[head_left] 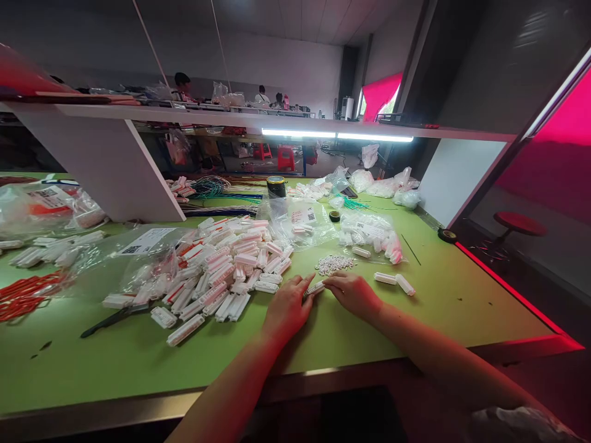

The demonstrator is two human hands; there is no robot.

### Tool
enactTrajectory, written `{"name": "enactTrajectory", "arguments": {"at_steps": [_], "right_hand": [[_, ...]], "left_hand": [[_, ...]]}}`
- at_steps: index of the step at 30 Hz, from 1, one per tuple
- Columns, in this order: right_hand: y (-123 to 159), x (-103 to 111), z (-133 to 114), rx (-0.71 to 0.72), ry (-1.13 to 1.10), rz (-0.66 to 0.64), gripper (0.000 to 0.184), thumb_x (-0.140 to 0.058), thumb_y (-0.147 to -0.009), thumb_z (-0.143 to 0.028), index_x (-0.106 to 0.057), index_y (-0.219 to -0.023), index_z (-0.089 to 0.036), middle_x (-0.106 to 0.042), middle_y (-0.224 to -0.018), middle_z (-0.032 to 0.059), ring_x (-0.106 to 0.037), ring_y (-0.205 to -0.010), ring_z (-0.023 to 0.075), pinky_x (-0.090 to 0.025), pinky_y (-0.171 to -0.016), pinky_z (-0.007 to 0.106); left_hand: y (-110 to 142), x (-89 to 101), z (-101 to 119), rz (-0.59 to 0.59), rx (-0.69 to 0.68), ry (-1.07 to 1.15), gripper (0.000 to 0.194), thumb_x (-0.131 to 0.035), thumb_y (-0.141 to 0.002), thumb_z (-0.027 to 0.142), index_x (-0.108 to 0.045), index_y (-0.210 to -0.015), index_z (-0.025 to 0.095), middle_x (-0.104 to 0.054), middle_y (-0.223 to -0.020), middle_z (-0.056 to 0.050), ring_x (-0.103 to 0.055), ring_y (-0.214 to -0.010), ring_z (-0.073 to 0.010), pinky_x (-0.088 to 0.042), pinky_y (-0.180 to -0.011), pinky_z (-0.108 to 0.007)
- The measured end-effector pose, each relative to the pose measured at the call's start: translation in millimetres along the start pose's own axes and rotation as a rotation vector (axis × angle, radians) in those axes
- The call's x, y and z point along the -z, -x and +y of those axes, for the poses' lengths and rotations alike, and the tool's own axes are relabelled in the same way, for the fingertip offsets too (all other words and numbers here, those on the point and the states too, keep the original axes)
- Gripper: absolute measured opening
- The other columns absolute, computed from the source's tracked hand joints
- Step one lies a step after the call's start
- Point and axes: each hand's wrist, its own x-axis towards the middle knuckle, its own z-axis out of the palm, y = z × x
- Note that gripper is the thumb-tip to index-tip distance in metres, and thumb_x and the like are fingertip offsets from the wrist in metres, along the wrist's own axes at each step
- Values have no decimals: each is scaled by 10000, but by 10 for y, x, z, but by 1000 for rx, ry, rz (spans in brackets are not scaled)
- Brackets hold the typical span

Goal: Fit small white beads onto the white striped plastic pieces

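My left hand [287, 307] and my right hand [353, 293] meet over the green table [443, 295], both pinching one small white plastic connector [314, 288] between their fingertips. Just beyond the hands lies a little heap of tiny white parts [334, 264]. A large pile of white connectors [226, 267], some with red inserts, spreads to the left of my left hand. Two loose white connectors [394, 281] lie to the right of my right hand.
Clear bags of parts [373, 234] sit behind the hands, more at the left [50, 206]. Black scissors [115, 319] lie front left, red cable ties [28, 294] at far left. Tape rolls [276, 186], wire bundles [217, 187] and a white shelf [277, 120] stand behind. Other people work far back.
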Motion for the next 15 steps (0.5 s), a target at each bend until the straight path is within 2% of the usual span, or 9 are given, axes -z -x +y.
{"name": "enactTrajectory", "arguments": {"at_steps": [6, 10, 13, 15], "right_hand": [[-21, 22, 110, -32, -88, 71, 177, -614, -965, -166, -776, -996, -229, -779, -932, 50, -719, -856, 192, -542, -785, 289], [-55, 119, 296, -91, -91, 167, 146, -628, -953, -187, -771, -964, -215, -778, -932, 62, -720, -854, 202, -546, -794, 301], [-68, 245, 483, -177, -33, 206, 137, -627, -947, -184, -763, -960, -205, -772, -931, 67, -714, -870, 207, -539, -815, 306], [-67, 324, 606, -246, 58, 160, 146, -615, -945, -172, -759, -942, -197, -763, -939, 75, -703, -886, 210, -526, -822, 304]], "left_hand": [[10, 54, 47, -62, -52, -84, 465, -500, -978, 207, -586, -1425, 304, -605, -971, -61, -614, -920, -221, -503, -856, -336], [14, 96, 128, -121, -82, -191, 488, -458, -978, 149, -603, -1409, 324, -598, -994, -76, -603, -926, -230, -496, -848, -349], [9, 94, 159, -137, -75, -227, 499, -441, -972, 122, -612, -1405, 302, -602, -1026, -92, -598, -936, -239, -494, -860, -367], [2, 82, 152, -135, -78, -227, 499, -450, -965, 119, -618, -1400, 297, -600, -1023, -93, -594, -942, -240, -492, -866, -365]]}}
